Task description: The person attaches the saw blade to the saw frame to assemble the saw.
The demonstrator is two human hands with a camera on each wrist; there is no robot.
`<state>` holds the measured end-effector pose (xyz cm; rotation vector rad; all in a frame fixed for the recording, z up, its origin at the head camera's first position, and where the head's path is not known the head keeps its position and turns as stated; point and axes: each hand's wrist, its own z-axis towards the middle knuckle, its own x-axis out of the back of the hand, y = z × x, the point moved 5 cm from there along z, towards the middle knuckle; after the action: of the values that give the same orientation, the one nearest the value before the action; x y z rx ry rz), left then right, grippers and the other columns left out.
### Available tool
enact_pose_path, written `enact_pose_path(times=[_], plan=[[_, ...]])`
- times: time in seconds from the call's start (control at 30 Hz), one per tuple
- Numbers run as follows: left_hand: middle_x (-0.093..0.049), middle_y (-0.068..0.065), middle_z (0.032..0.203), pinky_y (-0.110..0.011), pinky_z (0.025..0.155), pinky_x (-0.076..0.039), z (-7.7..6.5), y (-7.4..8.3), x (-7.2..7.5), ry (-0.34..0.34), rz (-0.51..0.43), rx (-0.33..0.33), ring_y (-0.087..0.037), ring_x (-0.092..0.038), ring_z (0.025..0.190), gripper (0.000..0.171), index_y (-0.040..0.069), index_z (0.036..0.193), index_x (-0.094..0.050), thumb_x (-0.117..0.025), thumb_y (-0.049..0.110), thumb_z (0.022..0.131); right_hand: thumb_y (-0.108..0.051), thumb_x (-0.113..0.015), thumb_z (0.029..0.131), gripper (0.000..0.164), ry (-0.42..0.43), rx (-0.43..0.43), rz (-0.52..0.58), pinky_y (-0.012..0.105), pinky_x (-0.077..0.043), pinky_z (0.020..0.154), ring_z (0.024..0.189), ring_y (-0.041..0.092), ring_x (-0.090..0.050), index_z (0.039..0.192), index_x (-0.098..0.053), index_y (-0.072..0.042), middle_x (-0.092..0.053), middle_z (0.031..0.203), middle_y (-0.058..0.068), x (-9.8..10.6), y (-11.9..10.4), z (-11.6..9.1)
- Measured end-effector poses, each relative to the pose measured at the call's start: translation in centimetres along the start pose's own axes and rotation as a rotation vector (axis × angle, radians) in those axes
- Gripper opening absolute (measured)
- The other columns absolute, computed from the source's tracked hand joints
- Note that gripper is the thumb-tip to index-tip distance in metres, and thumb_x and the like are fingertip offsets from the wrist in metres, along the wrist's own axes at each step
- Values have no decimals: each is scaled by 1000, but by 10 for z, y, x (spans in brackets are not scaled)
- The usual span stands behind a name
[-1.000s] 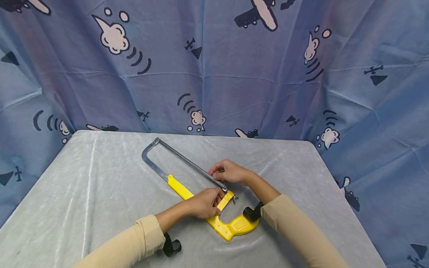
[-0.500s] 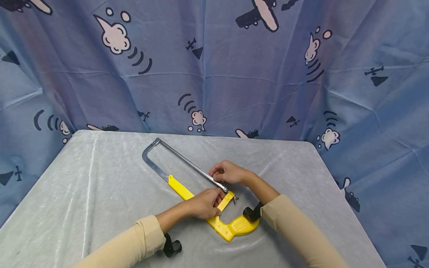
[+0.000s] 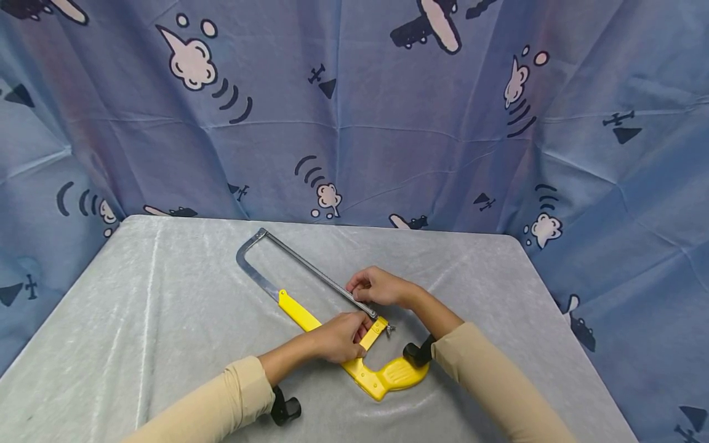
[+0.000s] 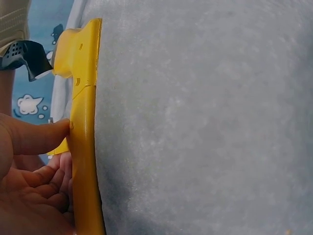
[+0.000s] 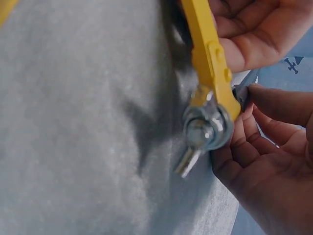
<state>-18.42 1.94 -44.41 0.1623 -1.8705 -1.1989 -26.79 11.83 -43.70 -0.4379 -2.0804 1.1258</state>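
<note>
A hacksaw [image 3: 297, 312] with a yellow frame and grey front bow lies diagonally, its blade [image 3: 310, 264] on the far side and its yellow handle [image 3: 400, 373] toward the near right. My left hand [image 3: 339, 337] grips the frame by the yellow post; in the left wrist view its thumb [image 4: 46, 136] presses the yellow bar [image 4: 84, 176]. With thumb and fingers, my right hand [image 3: 382, 286] pinches the blade close to its handle-side end. Past the post sticks out a metal wing nut [image 5: 203, 129], large in the right wrist view, touched by neither hand.
Pale grey cloth covers the table [image 3: 183, 320]. Behind it hangs a blue curtain [image 3: 365, 160] printed with planes and clouds. Black wrist mounts [image 3: 285, 410] sit at both sleeve cuffs; the right one overlaps the saw's handle in the head view.
Both hands keep their places on the hacksaw. The blade's side brightened half a second ago and looks a little duller now, as if slightly turned.
</note>
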Motion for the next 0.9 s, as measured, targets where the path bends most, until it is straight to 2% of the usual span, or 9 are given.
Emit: enact_pose_path(times=[0.37,0.47,0.6,0.77,0.9], plan=[[-54,-2,84,-22,69,-42,0,0,0,-2,-10,2,-10,-49,75,30,3,104,-56,-76,-1,81,2,-54,97,18,-6,7,1,25,-46,69,72,12,-54,111,-63,9,-62,87,6,-1,1,1],[-54,-2,84,-22,69,-43,0,-1,0,-3,-9,3,-10,-49,75,30,3,104,-56,-76,0,82,-1,-55,97,20,-3,10,-9,27,-47,69,74,14,-54,112,-65,7,-64,91,6,1,2,-1],[-53,-2,85,-22,70,-43,0,-1,0,-8,-11,22,-10,-49,77,31,4,105,-55,-76,0,82,-8,-56,98,25,2,20,-30,33,-50,73,78,20,-60,118,-64,4,-67,96,10,7,1,-8],[-53,-2,86,-22,70,-43,-1,-1,-1,-13,-18,40,-11,-49,78,32,4,106,-55,-76,0,82,-12,-55,99,31,5,38,-64,42,-52,77,84,29,-64,123,-62,6,-68,102,17,17,1,-22],[-53,-2,86,-22,70,-43,-1,-1,-1,-8,-19,38,-11,-49,78,33,4,107,-55,-77,0,82,-14,-56,99,32,9,49,-86,46,-52,79,85,28,-62,123,-62,6,-67,105,18,22,3,-34]])
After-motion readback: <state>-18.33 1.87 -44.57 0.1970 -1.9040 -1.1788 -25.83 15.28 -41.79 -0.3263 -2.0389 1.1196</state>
